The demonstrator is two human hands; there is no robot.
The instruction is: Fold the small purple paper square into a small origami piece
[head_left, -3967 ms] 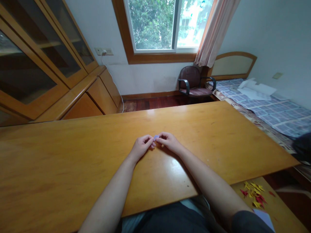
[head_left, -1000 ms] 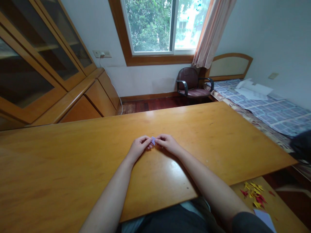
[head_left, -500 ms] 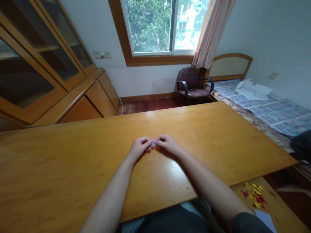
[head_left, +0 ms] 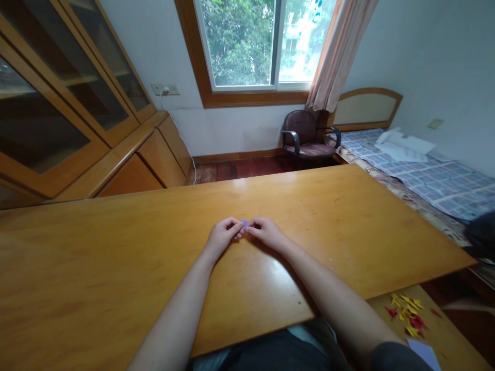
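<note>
Broadly, a glossy wooden table (head_left: 116,268) takes up most of the view, its long axis running from left to right in front of the person. Beyond its far left edge rises a glass-fronted cabinet (head_left: 129,178), and off to the right stands a bed (head_left: 444,178) with a plaid cover. A window (head_left: 237,46) opens in the far wall, and a dark red armchair (head_left: 305,134) sits below it, next to the bed. At the lower right, below the table's near edge, is a smaller wooden surface (head_left: 458,330). Over the middle of the table the person's bare forearms converge. The left hand (head_left: 223,234) is curled, thumb and fingers pinching one side of a small purple piece; the right hand (head_left: 266,232) pinches it from the other side, so the two sets of fingertips nearly meet. A lavender sheet (head_left: 425,353), partly hidden by the right sleeve (head_left: 389,356), lies on the smaller surface, with yellow folded pieces (head_left: 413,332) and red folded pieces (head_left: 417,323) scattered just beyond it. Smallest is the purple piece (head_left: 244,223) itself, between the fingertips, its visible part showing toward the window side; too much is covered to tell its long axis or which way it points.
</note>
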